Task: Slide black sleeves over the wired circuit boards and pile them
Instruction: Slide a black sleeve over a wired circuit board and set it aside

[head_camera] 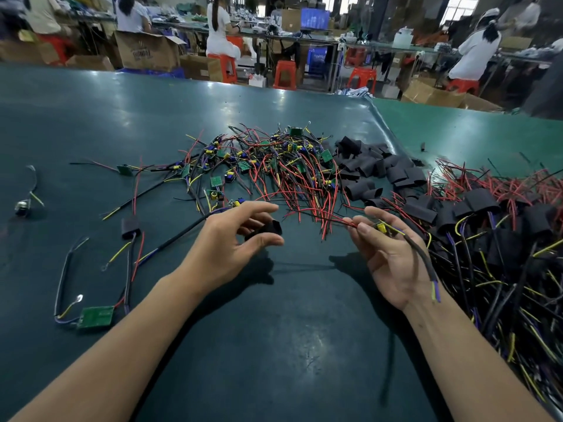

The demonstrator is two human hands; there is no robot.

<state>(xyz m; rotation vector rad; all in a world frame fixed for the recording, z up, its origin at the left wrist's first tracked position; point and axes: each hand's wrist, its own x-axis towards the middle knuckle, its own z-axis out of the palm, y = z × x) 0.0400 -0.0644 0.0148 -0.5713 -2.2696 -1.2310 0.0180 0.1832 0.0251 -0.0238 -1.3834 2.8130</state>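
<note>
A short black sleeve (pixel 264 229) faces a wired circuit board (pixel 384 228), both held above the table.

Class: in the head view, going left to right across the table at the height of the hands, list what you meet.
Lone sleeved board → left hand, holding a black sleeve → right hand, holding a wired board → pile of sleeved boards.

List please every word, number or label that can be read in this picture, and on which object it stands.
None can be read.
Cardboard box behind the table: dark print, too blurred to read.
Green circuit board: no legible marking.
Black sleeve in the left hand: no print visible.
</note>
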